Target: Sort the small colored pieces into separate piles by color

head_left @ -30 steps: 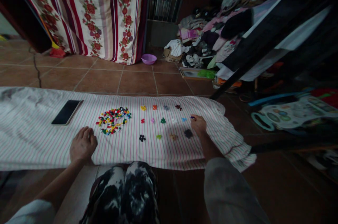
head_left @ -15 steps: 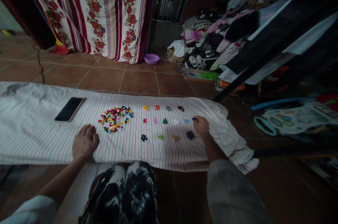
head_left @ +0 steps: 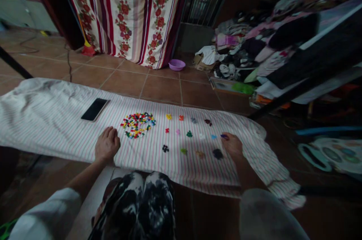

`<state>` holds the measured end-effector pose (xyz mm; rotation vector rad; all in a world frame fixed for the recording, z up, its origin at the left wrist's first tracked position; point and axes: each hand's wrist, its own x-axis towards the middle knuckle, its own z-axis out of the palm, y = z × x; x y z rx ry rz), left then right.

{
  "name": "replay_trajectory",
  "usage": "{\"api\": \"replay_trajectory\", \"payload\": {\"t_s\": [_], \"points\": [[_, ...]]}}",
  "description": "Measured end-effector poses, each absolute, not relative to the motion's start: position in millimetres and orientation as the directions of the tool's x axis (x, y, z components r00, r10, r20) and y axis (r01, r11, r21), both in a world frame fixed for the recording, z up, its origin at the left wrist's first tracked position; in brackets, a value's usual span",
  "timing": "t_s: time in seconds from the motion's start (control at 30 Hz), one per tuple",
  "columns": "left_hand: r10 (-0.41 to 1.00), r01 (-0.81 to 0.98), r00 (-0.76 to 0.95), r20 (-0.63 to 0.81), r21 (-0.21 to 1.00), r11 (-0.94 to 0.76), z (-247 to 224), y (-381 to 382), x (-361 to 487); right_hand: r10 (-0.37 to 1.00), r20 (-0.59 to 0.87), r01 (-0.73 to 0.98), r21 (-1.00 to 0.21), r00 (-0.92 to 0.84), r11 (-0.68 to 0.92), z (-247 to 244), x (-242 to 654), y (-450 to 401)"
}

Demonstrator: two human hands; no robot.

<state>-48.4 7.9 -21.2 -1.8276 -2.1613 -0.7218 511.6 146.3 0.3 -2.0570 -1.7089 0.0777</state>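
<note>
Purple basin (head_left: 177, 65) beside floral curtain (head_left: 138, 13), heaped clothes (head_left: 256, 46) farther right

Pale grey sleeves (head_left: 52, 211), bare hands (head_left: 107, 144), blotchy black-and-white trousers (head_left: 157, 206)

Two hands, one left hand (head_left: 107, 145) and one right hand (head_left: 234, 146). One phone (head_left: 95, 110), beyond the left fingers (head_left: 113, 133) and to their left; one mixed heap of small blocks (head_left: 137, 120) ahead-right of them, too many to count. Thirteen little piles (head_left: 189, 134) left of the right fingers (head_left: 227, 139) — four far, five middle, four near — and dark blue pieces (head_left: 223, 136) at those fingertips, number unclear. One purple bowl (head_left: 177, 65), far ahead between both hands' fingers.
</note>
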Motion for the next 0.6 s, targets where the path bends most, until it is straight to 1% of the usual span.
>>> {"api": "replay_trajectory", "payload": {"t_s": [0.13, 0.23, 0.3, 0.37, 0.5, 0.6], "points": [[0.857, 0.965, -0.214, 0.469, 0.235, 0.113, -22, 8, -48, 0.937, 0.263, 0.926, -0.356, 0.231, -0.128, 10, 509, 146], [0.854, 0.965, -0.225, 0.469, 0.230, 0.128, -23, 8, -47, 0.907, 0.357, 0.930, -0.356, 0.221, -0.087, 20, 494, 147], [0.853, 0.964, -0.231, 0.468, 0.230, 0.135, -23, 8, -47, 0.887, 0.416, 0.926, -0.377, 0.199, -0.031, 27, 472, 148], [0.850, 0.961, -0.240, 0.470, 0.242, 0.137, -23, 8, -46, 0.878, 0.454, 0.908, -0.415, 0.152, 0.058, 35, 441, 150], [0.838, 0.952, -0.261, 0.479, 0.272, 0.141, -24, 8, -45, 0.869, 0.492, 0.826, -0.469, -0.048, 0.312, 45, 360, 148], [0.835, 0.947, -0.275, 0.477, 0.287, 0.148, -25, 8, -45, 0.870, 0.440, 0.714, -0.534, -0.222, 0.452, 44, 294, 140]]}}
